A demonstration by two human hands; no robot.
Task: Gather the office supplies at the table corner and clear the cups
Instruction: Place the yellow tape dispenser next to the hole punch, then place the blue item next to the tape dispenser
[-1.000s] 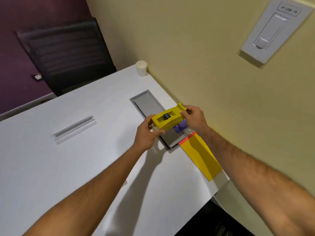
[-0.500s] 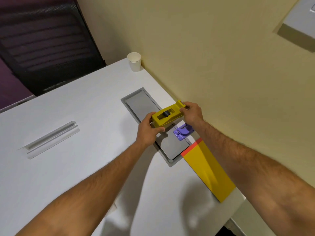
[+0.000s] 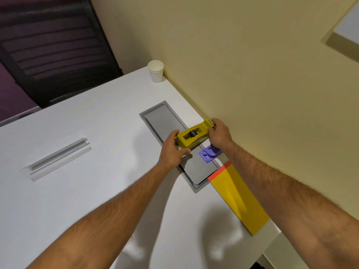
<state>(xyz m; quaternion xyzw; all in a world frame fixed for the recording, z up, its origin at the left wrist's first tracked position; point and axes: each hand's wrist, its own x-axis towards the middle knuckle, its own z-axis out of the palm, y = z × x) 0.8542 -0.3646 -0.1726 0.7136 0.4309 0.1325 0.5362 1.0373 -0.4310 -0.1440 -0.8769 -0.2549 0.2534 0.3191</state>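
Note:
A yellow tape dispenser (image 3: 191, 137) is held just above the grey cable-port lid (image 3: 165, 121), near the wall. My left hand (image 3: 172, 152) grips its near end and my right hand (image 3: 218, 133) grips its far end. A small purple stapler (image 3: 209, 153) lies under my right wrist at the lid's edge. A yellow folder with a red band (image 3: 239, 199) lies along the wall edge, partly under my right forearm. A white paper cup (image 3: 156, 70) stands upright at the table's far corner against the wall.
A clear acrylic holder (image 3: 58, 159) lies on the white table (image 3: 87, 191) to the left. A black mesh office chair (image 3: 52, 49) stands behind the table's far edge. The yellow wall (image 3: 252, 74) borders the table on the right.
Both hands keep hold of the tape dispenser, which has shifted slightly toward the wall. The purple stapler, hidden beneath it a second ago, now shows. My view has tilted down.

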